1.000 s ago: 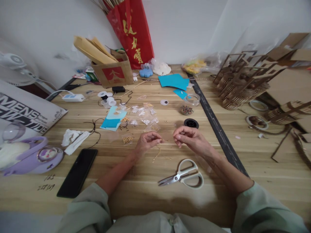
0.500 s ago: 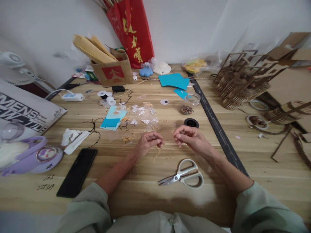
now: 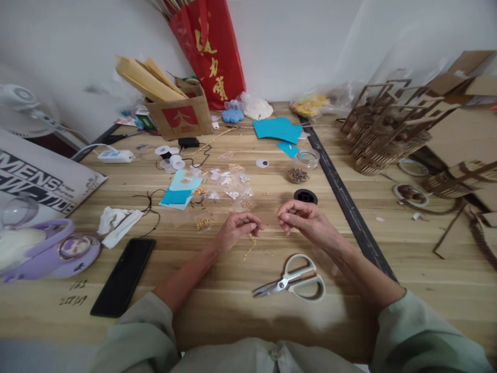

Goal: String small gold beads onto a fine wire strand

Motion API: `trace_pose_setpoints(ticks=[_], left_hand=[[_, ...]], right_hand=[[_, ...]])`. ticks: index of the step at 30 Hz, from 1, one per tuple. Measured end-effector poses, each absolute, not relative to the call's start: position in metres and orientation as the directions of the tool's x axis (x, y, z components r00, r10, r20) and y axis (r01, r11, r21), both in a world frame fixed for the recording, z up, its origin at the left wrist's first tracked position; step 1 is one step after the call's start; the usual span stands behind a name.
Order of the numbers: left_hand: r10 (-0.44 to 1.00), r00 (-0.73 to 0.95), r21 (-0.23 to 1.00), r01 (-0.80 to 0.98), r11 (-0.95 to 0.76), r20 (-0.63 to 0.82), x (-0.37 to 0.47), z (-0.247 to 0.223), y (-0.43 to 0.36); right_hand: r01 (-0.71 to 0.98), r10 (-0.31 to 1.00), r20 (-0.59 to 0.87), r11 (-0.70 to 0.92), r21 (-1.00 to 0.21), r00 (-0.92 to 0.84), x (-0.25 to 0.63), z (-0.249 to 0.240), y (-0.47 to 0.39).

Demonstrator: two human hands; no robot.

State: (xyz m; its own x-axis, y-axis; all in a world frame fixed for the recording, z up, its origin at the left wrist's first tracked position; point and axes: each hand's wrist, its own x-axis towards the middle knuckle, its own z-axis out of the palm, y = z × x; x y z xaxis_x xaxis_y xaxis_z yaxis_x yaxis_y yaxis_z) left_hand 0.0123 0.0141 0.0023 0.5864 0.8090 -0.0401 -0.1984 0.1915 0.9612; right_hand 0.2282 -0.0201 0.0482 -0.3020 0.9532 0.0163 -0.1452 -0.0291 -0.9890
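Observation:
My left hand (image 3: 237, 229) is closed in a pinch over the table. Just below its fingertips is a thin gold chain (image 3: 250, 247); whether the fingers grip its end I cannot tell. A short gold chain piece (image 3: 267, 254) lies close by. Across a small gap, my right hand (image 3: 298, 217) is also pinched, thumb against curled fingers, and anything between them is too fine to make out. Scissors (image 3: 289, 278) with pale handles rest nearer to me, below both hands. Behind the right hand sits a black spool (image 3: 305, 197).
Small bags of silver findings (image 3: 233, 192) and a bag of gold beads (image 3: 204, 223) lie beyond my left hand. A jar of beads (image 3: 298, 175) stands farther back. A phone (image 3: 123, 277) is at left, blue cards (image 3: 176, 196) behind it, wooden baskets (image 3: 382, 129) at right.
Both hands keep their pinched pose almost in place. The left hand's fingertips have shifted very slightly to the right; the chain and scissors have not moved.

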Motion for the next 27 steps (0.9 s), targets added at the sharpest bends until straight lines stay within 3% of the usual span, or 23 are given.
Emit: trace_pose_setpoints(ticks=[11, 17, 22, 27], left_hand=[[0.788, 0.612, 0.968, -0.151, 0.198, -0.065, 0.012, 0.003, 0.014], [0.816, 0.574, 0.995, -0.031, 0.095, -0.06, 0.014, 0.007, 0.013], [0.811, 0.581, 0.955, 0.197, -0.223, 0.07, 0.015, 0.002, 0.015], [0.676, 0.706, 0.721, 0.354, -0.596, 0.212, 0.014, -0.015, 0.018]], right_hand=[[-0.132, 0.955, 0.016, -0.024, -0.991, -0.296, 0.227, 0.05, -0.02], [-0.118, 0.954, 0.008, -0.029, -0.993, -0.3, 0.227, 0.049, -0.02], [-0.099, 0.951, 0.013, -0.019, -0.995, -0.308, 0.227, 0.049, -0.02], [-0.08, 0.944, 0.005, -0.023, -0.997, -0.33, 0.227, 0.049, -0.02]])
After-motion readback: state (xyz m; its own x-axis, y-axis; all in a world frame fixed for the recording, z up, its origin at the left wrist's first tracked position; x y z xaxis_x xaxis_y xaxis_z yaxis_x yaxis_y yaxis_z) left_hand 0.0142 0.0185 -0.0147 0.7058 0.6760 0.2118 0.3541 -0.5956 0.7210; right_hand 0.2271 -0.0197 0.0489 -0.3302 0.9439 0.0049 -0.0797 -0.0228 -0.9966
